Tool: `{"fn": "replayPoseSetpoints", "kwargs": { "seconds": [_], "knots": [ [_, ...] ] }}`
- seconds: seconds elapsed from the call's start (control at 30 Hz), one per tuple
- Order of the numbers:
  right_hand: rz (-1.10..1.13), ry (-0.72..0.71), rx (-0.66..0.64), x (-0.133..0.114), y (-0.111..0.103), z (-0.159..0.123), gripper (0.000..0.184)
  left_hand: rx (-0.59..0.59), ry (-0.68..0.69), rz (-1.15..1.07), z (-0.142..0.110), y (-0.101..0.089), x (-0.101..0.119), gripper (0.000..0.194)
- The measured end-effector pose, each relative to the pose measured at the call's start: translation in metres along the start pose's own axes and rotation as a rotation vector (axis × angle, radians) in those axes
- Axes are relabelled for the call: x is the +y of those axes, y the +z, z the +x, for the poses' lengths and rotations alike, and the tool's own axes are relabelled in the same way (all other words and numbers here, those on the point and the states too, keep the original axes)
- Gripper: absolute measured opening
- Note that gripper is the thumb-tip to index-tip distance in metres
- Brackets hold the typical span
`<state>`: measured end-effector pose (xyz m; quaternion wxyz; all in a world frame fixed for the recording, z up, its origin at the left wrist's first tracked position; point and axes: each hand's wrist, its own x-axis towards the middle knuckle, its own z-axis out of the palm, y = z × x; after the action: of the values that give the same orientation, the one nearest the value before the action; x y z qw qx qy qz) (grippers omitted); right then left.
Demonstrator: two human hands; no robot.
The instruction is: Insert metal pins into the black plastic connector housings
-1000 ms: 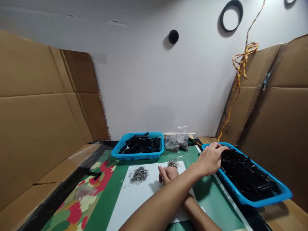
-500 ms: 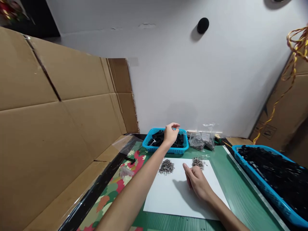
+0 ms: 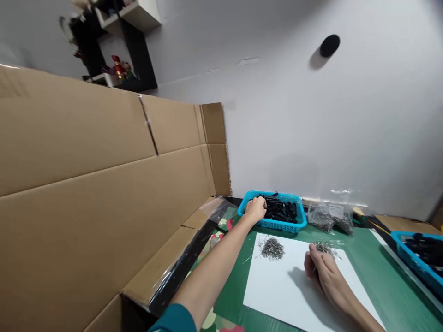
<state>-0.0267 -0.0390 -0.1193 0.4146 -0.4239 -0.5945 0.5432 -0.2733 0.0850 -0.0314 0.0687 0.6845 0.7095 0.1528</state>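
My left hand [image 3: 256, 209] reaches into the left part of a blue plastic basket [image 3: 282, 226] filled with slim black plastic pieces [image 3: 282, 210]. Its fingers are curled down among the pieces, and whatever they grip is hidden. Over a white sheet [image 3: 277, 290] my right hand [image 3: 323, 272] is closed, thumb pressed against the bent fingers; I cannot make out anything inside it. Just beyond that hand lies a pile of small metal parts [image 3: 323, 247], partly covered by it. A second pile of small metal parts [image 3: 272, 249] sits on the sheet's far left, apart from both hands.
Clear bags of small parts [image 3: 332, 219] stand against the wall right of the basket. Another blue basket of black pieces [image 3: 420, 263] is at the right edge. A tall cardboard wall [image 3: 104, 221] closes off the left. The green tabletop [image 3: 377, 258] surrounds the sheet.
My left hand has lowered from above the basket into its left part, among the black pieces. The view has swung left. My right hand stays closed over the sheet.
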Motion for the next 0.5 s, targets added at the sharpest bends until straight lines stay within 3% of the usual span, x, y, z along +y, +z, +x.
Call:
{"fn": "replayPoseSetpoints", "kwargs": {
  "seconds": [0.23,0.4,0.5],
  "knots": [
    [0.067,-0.009,-0.173,0.009,-0.005,-0.004,0.080,0.110,0.057,-0.272,0.002,-0.006,-0.016,0.008],
    [0.147,-0.023,-0.155,0.003,-0.004,-0.009,0.073,0.105,0.228,-0.539,-0.018,-0.025,-0.023,0.007],
    [0.180,-0.041,-0.113,-0.001,-0.001,-0.006,0.071,-0.079,0.295,-0.765,-0.043,-0.034,-0.027,0.015]
  ]
}}
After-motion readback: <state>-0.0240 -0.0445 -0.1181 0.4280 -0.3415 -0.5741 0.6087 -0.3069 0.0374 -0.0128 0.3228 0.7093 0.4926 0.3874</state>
